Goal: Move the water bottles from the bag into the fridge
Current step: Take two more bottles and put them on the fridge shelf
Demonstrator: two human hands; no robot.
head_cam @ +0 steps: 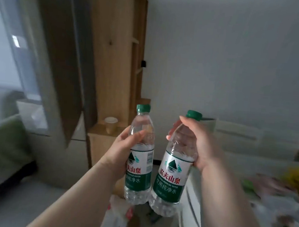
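I hold two clear water bottles with green caps and green-and-white labels, both raised in front of me. My left hand grips the left bottle around its middle, and it stands upright. My right hand grips the right bottle around its upper body, tilted a little to the right. The two bottles nearly touch at their bases. Below them on the floor lies a white plastic bag. At the right, a white fridge stands open, with blurred food on a shelf.
A wooden shelf unit stands ahead on the left, with a paper cup on its low cabinet. A green sofa sits at the far left by a window with a grey curtain. A white wall is straight ahead.
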